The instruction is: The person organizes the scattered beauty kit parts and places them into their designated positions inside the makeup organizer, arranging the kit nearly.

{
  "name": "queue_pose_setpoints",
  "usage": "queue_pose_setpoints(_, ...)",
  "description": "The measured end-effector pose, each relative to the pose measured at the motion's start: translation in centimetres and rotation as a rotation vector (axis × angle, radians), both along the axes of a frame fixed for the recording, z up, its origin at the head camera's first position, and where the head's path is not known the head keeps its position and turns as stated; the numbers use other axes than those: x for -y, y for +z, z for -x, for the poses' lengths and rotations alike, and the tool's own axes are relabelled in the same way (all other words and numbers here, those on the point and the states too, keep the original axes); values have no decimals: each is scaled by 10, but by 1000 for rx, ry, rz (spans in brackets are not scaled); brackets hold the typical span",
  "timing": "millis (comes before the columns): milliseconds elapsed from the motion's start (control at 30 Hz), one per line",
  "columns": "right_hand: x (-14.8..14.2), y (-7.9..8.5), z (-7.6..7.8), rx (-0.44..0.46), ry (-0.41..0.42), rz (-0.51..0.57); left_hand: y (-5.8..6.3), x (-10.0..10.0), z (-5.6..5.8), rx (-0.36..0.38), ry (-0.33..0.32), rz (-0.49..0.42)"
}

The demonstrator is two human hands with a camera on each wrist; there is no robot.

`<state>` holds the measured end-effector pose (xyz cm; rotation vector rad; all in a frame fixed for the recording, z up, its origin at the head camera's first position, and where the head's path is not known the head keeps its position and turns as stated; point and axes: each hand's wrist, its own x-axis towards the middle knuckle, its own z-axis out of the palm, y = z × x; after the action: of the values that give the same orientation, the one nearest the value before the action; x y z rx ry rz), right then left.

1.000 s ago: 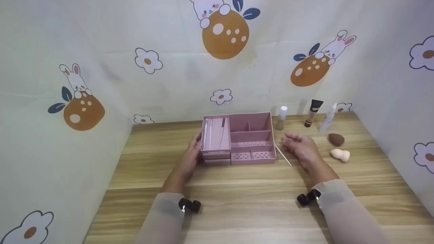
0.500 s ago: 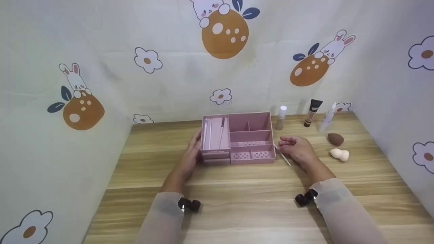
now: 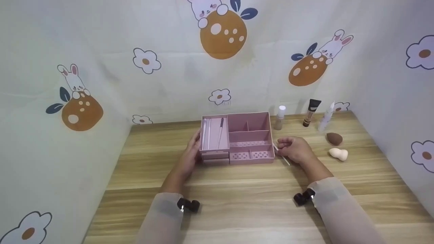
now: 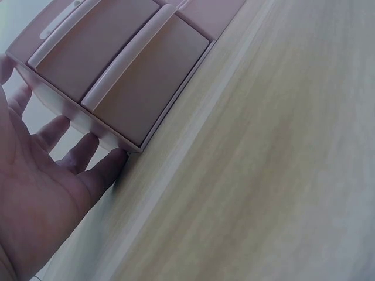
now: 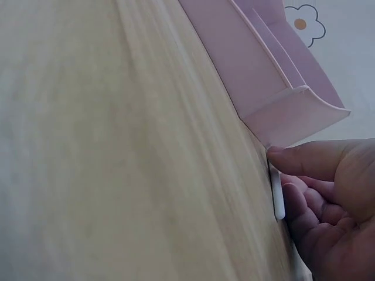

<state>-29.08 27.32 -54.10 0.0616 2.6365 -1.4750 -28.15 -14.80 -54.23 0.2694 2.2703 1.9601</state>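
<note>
A pink makeup organizer point(image 3: 251, 135) stands on the wooden table. On its left side my left hand point(image 3: 191, 156) rests, the fingertips point(image 4: 108, 161) touching the wall beside the drawers point(image 4: 140, 76). By the other side lies a thin white stick point(image 5: 278, 196), leaning close to the organizer's lower right edge. My right hand point(image 3: 296, 150) has its thumb and fingers curled at this stick and pinches it low, near the tabletop. Part of the stick is hidden by the fingertips. Two pale sticks point(image 3: 206, 134) and a dark-tipped brush point(image 3: 220, 128) lie in the organizer's left top tray.
Behind the right hand stand a small white-capped bottle point(image 3: 279, 117), a black-capped tube point(image 3: 311, 112) and a white pointed tube point(image 3: 326, 117). Farther right lie a brown makeup sponge point(image 3: 334, 138) and a cream sponge point(image 3: 338, 154). A patterned cloth point(image 3: 169, 88) hangs behind the table.
My right hand has moved left and slightly down onto the white stick, its fingers drawing in around it. My left hand and the organizer have stayed in place.
</note>
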Motion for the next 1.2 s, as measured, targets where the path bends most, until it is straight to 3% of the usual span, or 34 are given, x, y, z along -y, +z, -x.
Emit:
queue_pose_setpoints(300,-2,1,0,-14,-24,-99,-1,1,1,15,-8,-1)
queue_pose_setpoints(500,-4,1,0,-18,-75,-97,-2,0,2,-3,-16,-7)
queue_pose_setpoints(867,-6,0,-4,-39,-142,70,-2,1,2,13,1,37)
queue_pose_setpoints(1067,-10,2,-6,36,-193,284,-1,1,1,4,4,48)
queue_pose_setpoints(1200,-10,9,-7,81,-208,368,-1,1,1,8,-4,34)
